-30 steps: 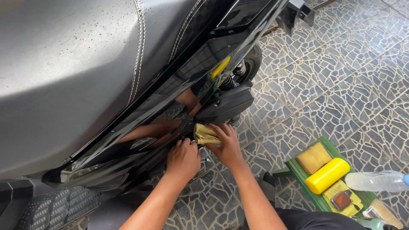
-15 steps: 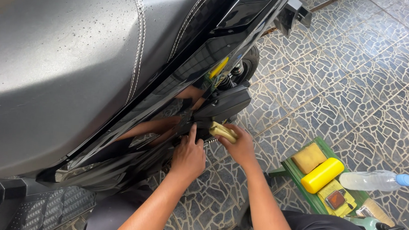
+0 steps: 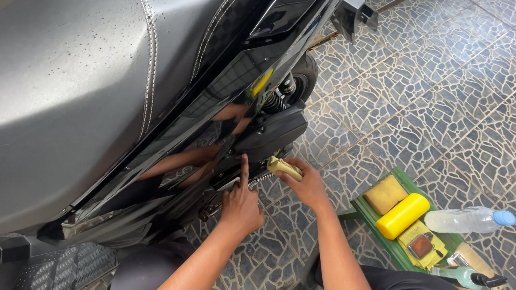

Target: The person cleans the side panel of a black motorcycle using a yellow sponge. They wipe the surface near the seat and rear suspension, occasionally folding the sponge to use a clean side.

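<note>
Reaching in from the lower edge of the view, both forearms extend toward the lower side of a black scooter (image 3: 237,97) with a grey seat (image 3: 58,78). The left hand (image 3: 241,205) has its index finger straight and pointing up, the tip touching the black bodywork beneath the glossy side panel; the other fingers are curled in and hold nothing. The right hand (image 3: 308,185) sits just beside it, fingers clenched around a folded yellow cloth (image 3: 285,167), which is pressed near the underside of the black engine cover (image 3: 273,131). The rear wheel (image 3: 304,77) shows above.

On the patterned tile floor (image 3: 446,83), to the person's right, stands a green tray (image 3: 381,246). It holds a tan sponge (image 3: 385,194), a yellow cylindrical container (image 3: 403,215) lying on its side, and a yellow pack (image 3: 420,245) with a brown patch. A clear plastic bottle (image 3: 469,219) with a blue cap lies beside the tray, and a green spray bottle (image 3: 467,277) lies near its lower end.
</note>
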